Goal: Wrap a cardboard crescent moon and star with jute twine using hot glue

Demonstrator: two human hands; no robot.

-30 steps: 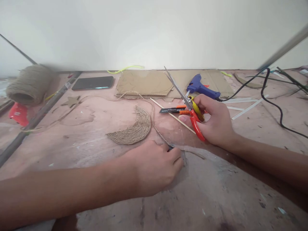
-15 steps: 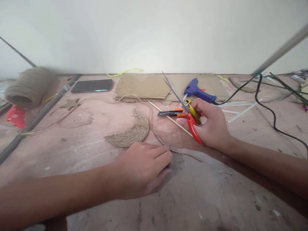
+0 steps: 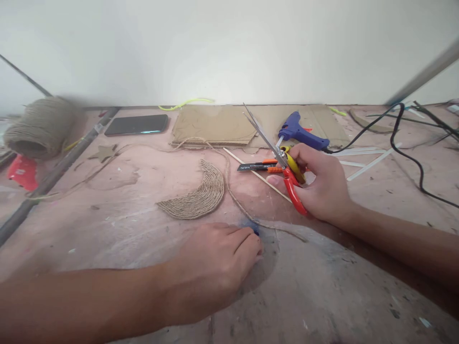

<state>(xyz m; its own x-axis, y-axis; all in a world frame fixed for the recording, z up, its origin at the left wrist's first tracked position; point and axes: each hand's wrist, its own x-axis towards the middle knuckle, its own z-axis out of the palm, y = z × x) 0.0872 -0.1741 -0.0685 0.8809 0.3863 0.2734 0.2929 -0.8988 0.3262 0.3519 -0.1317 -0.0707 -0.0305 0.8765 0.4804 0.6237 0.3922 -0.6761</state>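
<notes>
Right of the crescent [image 3: 201, 196], the right hand [image 3: 321, 181] has its grip closed around scissors [image 3: 282, 156]; twine [image 3: 246, 212] curves between. Below the crescent, the left hand [image 3: 222, 267] curls over the worktop [image 3: 322, 291], its hold impossible to tell.

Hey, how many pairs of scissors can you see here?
1: the red-and-yellow scissors, in the right hand, with the blades slightly apart. Any others may be hidden from view.
</notes>
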